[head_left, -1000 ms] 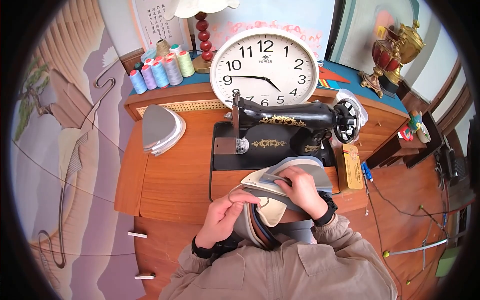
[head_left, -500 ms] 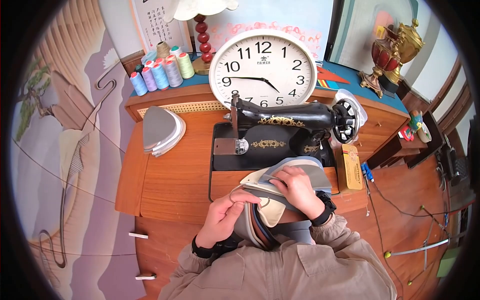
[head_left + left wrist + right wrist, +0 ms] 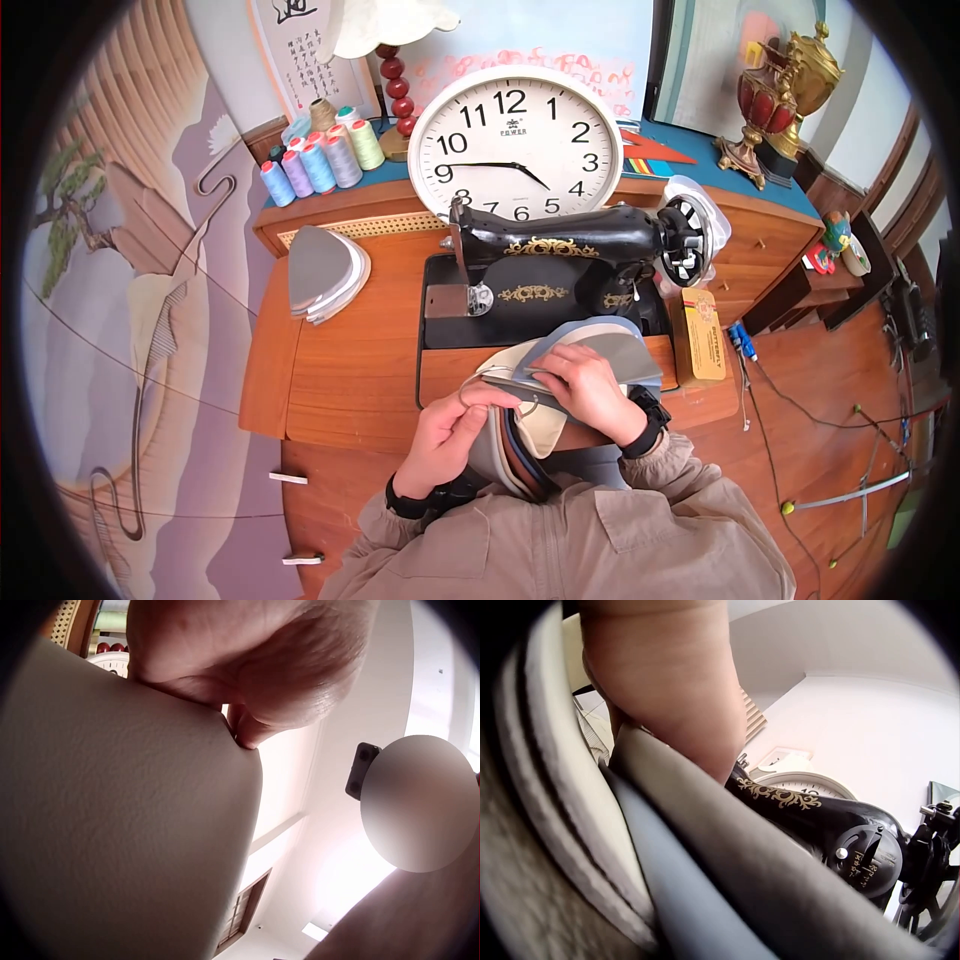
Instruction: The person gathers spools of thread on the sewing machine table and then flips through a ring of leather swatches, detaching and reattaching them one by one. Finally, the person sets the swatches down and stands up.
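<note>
Across the person's lap and the table's front edge lies a bundle of leather-like swatches in cream, grey, blue, black and brown. A thin metal ring shows at their gathered corners. My left hand pinches the bundle's near-left corner; in the left wrist view its fingertips grip the corner of a pale swatch. On the right, my right hand pinches a dark grey swatch at its edge. The right wrist view shows the grey swatch over a blue swatch, with the fingertips hidden.
Behind the bundle stands a black sewing machine, with a yellow box at its right. Rounded grey and white pieces lie stacked on the table's left. A clock, thread spools and a lamp stand at the back.
My right hand has moved slightly down and left over the bundle, and a dark grey swatch now stands raised between the hands. The left hand keeps its hold. The head view has tilted slightly.
</note>
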`<state>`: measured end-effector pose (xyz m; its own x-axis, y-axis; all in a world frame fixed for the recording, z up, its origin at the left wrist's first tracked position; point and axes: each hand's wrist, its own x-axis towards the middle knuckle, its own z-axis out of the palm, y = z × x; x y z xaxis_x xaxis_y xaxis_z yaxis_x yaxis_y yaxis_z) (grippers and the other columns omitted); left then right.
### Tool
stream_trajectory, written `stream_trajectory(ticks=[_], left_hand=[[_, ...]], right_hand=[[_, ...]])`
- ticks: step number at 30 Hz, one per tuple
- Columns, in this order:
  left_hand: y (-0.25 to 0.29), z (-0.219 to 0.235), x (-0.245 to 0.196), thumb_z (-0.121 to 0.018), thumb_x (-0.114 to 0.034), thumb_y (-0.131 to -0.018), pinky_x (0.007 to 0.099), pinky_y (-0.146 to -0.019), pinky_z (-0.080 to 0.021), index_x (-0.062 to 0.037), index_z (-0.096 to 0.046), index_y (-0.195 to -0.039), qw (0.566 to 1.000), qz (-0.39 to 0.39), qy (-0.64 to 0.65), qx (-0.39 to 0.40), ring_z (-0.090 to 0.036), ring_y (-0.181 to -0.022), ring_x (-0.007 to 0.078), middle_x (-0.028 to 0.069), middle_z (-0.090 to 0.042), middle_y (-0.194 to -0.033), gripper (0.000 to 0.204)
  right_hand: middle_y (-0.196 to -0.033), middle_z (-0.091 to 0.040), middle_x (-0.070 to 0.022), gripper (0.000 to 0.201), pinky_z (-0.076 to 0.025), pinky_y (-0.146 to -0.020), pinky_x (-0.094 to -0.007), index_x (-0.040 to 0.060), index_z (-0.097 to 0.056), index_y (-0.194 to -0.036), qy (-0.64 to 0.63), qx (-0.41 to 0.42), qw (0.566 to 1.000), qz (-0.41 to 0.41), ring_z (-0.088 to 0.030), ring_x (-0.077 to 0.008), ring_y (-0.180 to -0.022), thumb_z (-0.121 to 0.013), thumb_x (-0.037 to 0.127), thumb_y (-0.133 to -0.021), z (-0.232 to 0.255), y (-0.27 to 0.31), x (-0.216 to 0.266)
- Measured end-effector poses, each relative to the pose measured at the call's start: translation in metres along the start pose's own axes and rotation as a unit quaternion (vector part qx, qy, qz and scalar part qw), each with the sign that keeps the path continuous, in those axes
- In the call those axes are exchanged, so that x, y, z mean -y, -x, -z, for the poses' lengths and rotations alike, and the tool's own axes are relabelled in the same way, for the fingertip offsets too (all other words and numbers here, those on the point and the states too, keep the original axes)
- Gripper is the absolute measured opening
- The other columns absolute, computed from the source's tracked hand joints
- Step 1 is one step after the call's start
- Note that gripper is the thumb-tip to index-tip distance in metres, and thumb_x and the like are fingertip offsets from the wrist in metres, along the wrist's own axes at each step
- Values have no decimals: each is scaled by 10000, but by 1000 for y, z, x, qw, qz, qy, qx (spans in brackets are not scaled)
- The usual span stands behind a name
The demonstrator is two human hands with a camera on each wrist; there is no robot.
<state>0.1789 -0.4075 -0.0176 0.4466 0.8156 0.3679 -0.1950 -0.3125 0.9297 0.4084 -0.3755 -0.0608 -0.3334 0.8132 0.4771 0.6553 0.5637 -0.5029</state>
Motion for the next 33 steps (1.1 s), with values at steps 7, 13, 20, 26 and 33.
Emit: stream_trajectory(ticks=[7, 13, 20, 26, 33], left_hand=[[-2, -3, -2, -401, -74, -1015, 310, -938, -435, 17, -629, -1113, 1000, -3, -11, 6, -603, -1007, 191, 109, -656, -1041, 264], [-3, -4, -2, -393, -58, -1012, 299, -931, -435, 13, -628, -1121, 1000, 12, -5, 9, -603, -1010, 182, 98, -658, -1048, 269], [0, -3, -7, -399, -120, -1026, 292, -906, -446, 19, -628, -1105, 999, 24, -35, -20, -605, -995, 168, 92, -656, -1049, 279], [2, 0, -6, -410, -178, -1039, 298, -883, -468, 27, -637, -1082, 999, 13, -35, -28, -619, -959, 161, 87, -662, -1035, 308], [4, 5, -9, -420, -181, -1037, 288, -886, -462, 21, -649, -1076, 998, 24, -50, -43, -617, -976, 153, 85, -675, -1045, 308]], right_hand=[[-852, -659, -91, 102, -501, -706, -331, 44, -676, -952, -113, 13, 990, -85, -641, -257, -769, -662, 70, -854, 13, -2, 5], [-907, -675, 4, 143, -476, -730, -217, -7, -674, -1033, -504, 27, 846, -172, -582, -38, -820, -623, 94, -946, 35, 0, 34], [-945, -676, -8, 142, -485, -764, -208, -18, -664, -1041, -554, 69, 818, -139, -586, -38, -876, -613, 80, -950, 36, 1, 47], [-937, -634, -6, 138, -471, -749, -215, -16, -665, -1039, -432, 54, 894, -106, -574, -57, -870, -633, 66, -934, 41, -8, 51], [-923, -639, -48, 118, -476, -748, -256, -29, -673, -982, -481, 34, 867, -124, -598, -113, -843, -657, 64, -911, 41, -12, 63]])
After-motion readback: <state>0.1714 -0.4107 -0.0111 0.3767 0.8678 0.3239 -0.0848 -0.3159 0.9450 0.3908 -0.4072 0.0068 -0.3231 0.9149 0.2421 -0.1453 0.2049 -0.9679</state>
